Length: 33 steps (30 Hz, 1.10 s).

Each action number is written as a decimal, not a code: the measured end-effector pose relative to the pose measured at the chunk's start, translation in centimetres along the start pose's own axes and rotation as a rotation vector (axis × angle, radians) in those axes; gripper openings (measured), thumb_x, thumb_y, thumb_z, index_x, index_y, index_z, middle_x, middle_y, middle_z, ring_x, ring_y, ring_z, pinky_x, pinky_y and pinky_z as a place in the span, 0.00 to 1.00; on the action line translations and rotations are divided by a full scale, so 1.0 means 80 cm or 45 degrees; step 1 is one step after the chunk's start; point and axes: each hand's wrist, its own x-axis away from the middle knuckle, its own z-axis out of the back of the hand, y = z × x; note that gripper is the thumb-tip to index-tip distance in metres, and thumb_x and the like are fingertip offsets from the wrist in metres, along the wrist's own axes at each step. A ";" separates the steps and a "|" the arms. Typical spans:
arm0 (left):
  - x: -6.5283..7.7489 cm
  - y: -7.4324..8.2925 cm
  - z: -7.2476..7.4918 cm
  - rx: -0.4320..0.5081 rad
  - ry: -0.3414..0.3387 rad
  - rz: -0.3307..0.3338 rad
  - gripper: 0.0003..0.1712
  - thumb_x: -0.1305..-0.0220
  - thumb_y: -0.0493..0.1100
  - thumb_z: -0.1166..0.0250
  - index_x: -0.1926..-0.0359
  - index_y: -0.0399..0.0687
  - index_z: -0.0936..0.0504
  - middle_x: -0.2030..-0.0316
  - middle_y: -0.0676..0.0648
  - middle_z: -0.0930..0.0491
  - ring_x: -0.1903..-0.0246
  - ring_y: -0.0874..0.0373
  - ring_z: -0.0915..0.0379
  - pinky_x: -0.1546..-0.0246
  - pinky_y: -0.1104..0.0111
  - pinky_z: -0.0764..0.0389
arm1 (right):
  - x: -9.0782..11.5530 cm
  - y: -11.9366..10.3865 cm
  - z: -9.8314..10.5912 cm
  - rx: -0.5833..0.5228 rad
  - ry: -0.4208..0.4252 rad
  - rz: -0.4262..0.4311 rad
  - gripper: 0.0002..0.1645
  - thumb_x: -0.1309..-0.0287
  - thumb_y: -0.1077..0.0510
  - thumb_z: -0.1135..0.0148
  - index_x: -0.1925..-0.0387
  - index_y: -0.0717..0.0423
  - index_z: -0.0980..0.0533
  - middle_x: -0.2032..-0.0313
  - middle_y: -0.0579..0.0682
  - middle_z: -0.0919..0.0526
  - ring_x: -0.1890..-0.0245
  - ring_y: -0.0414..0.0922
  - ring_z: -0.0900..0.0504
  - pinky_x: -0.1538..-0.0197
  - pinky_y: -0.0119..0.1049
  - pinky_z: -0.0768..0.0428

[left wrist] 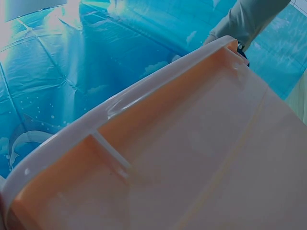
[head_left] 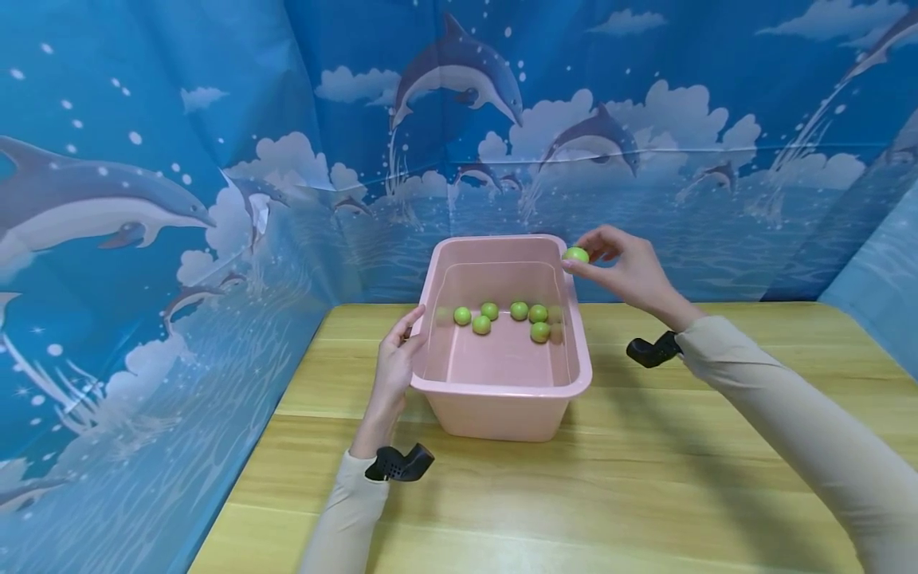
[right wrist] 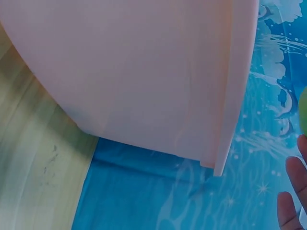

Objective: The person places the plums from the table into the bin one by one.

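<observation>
A pink plastic basin (head_left: 498, 416) stands on the wooden table with several small round green fruits (head_left: 481, 324) on its floor. At the basin's left side, my left hand (head_left: 392, 365) grips the rim with thumb and fingers. My right hand (head_left: 631, 269) pinches one green fruit (head_left: 576, 254) between thumb and fingertips, up at the far end of the right rim. The left wrist view is mostly filled by the basin's outer wall (left wrist: 201, 139) and rim. In the right wrist view, that fruit (right wrist: 303, 111) and a few fingers (right wrist: 296, 175) show at the right edge.
The light wooden table (head_left: 645, 478) extends around the basin. A blue curtain (head_left: 459, 191) printed with dolphins and clouds hangs behind the table and along both sides. A black camera is strapped on each wrist, over beige sleeves (head_left: 782, 399).
</observation>
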 end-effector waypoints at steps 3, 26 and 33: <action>0.000 0.000 0.000 -0.001 0.003 -0.002 0.25 0.32 0.33 0.48 0.35 0.44 0.30 0.63 0.46 0.37 0.60 0.54 0.40 0.59 0.66 0.34 | -0.009 -0.002 -0.005 0.008 -0.037 -0.007 0.20 0.44 0.47 0.34 0.55 0.53 0.24 0.62 0.50 0.21 0.60 0.48 0.26 0.55 0.46 0.32; 0.000 -0.001 0.000 0.007 0.000 -0.017 0.25 0.33 0.32 0.48 0.35 0.44 0.30 0.63 0.45 0.36 0.60 0.54 0.40 0.59 0.66 0.33 | -0.045 -0.009 -0.034 0.105 -0.270 -0.082 0.18 0.46 0.52 0.31 0.55 0.55 0.23 0.58 0.53 0.21 0.55 0.51 0.25 0.54 0.52 0.30; -0.001 -0.001 0.000 -0.001 -0.006 -0.024 0.25 0.33 0.31 0.49 0.35 0.44 0.30 0.64 0.45 0.37 0.60 0.54 0.40 0.59 0.66 0.34 | -0.050 -0.008 -0.039 0.112 -0.279 -0.117 0.17 0.44 0.55 0.32 0.55 0.57 0.24 0.56 0.55 0.21 0.51 0.54 0.26 0.51 0.52 0.30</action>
